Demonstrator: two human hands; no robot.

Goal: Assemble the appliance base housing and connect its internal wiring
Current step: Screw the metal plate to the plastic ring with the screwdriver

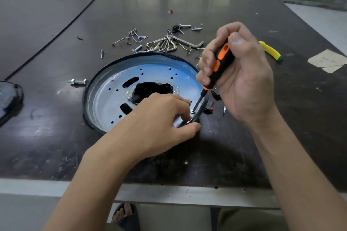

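Head view: the round metal base housing (105, 95), black-rimmed, lies flat on the dark worktable (56, 43), near its front edge. The left hand (159, 118) pinches the housing's near-right rim, fingers inside and thumb outside. The right hand (242, 73) is curled round a black-and-orange screwdriver (221, 62), whose tip meets a screw (192, 111) just inside that rim. Hex keys (165, 44) and loose screws lie behind the housing; a yellow-handled tool (270, 51) lies to the right.

2 bare forearms reached in from the bottom edge. The left hand (159, 116) lay palm down, thumb and curled fingers pinching the base housing (105, 99) at its rim. The right hand (242, 73), raised higher, gripped a screwdriver (221, 62), thumb uppermost.
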